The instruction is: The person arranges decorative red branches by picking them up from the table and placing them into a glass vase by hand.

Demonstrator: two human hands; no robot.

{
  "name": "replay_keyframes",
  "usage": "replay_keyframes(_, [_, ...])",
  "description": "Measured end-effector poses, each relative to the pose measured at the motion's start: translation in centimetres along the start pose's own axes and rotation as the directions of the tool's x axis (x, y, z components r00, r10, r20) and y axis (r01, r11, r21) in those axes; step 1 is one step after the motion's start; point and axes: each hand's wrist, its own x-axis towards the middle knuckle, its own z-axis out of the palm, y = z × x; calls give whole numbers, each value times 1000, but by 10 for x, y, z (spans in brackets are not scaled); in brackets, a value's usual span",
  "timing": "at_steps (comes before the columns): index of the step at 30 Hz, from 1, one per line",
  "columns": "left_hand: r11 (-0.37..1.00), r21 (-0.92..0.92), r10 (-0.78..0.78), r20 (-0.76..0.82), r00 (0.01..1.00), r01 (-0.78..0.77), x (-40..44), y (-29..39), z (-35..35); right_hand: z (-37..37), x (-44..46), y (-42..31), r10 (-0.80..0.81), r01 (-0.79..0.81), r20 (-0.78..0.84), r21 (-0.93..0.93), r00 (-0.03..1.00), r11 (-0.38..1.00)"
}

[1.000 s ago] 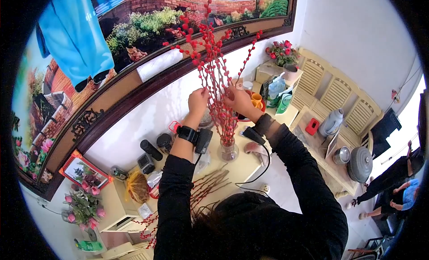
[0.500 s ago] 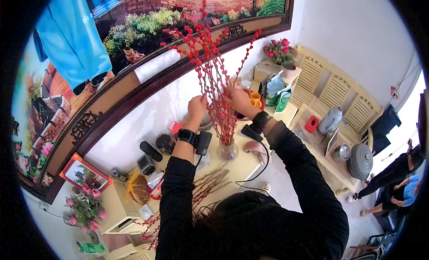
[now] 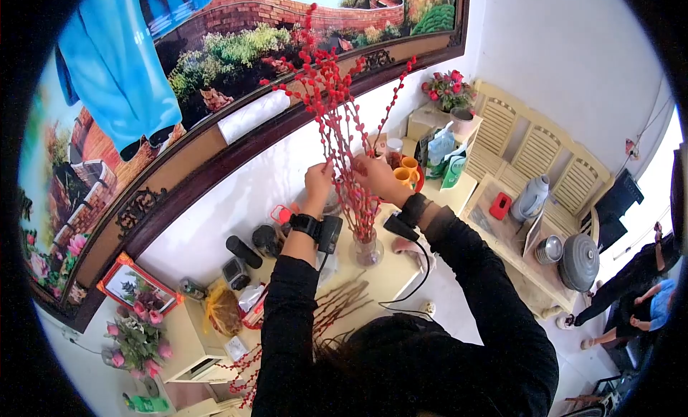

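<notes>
A bunch of red berry branches (image 3: 337, 116) stands upright in a clear glass vase (image 3: 368, 250) on the cream cabinet top. My left hand (image 3: 317, 182) is at the left side of the bunch, its fingers closed around a stem. From the right, my right hand (image 3: 376, 177) has its fingers closed on stems at about the same height. Both wrists wear black straps with small devices. More berry branches (image 3: 333, 306) lie loose on the cabinet top in front of the vase, partly hidden by my left sleeve and head.
Orange cups (image 3: 407, 170) sit on a red tray right of the bunch. Dark jars (image 3: 266, 240), a bagged item (image 3: 223, 306) and a framed picture (image 3: 138, 284) stand to the left. A low table (image 3: 502, 238) holds a grey thermos (image 3: 532, 193). Two people are at far right.
Both hands have come down slightly along the stems, and the berry tops have shifted a little down and left. The vase stays in about the same place.
</notes>
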Motion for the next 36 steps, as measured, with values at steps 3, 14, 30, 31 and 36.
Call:
replay_keyframes(3, [998, -59, -29, -4, 1000, 29, 8, -13, 10, 5, -2, 2, -103, 102, -29, -26, 994, 994])
replay_keyframes(14, [989, -123, 70, -71, 995, -78, 2, -18, 15, -4, -8, 16, -113, 116, -63, 50, 992, 992])
replay_keyframes(30, [993, -94, -43, 240, 970, 67, 11, -66, 32, -65, 5, -34, -134, 158, -151, 164, 979, 974])
replay_keyframes(31, [997, -47, -55, 249, 967, 69, 10, -62, 30, -68, 5, -34, -102, 124, -144, 153, 984, 980])
replay_keyframes(36, [986, 168, -33, 221, 975, -5, -1, -33, 21, -61, -1, -30, -127, 135, -92, 81, 988, 988])
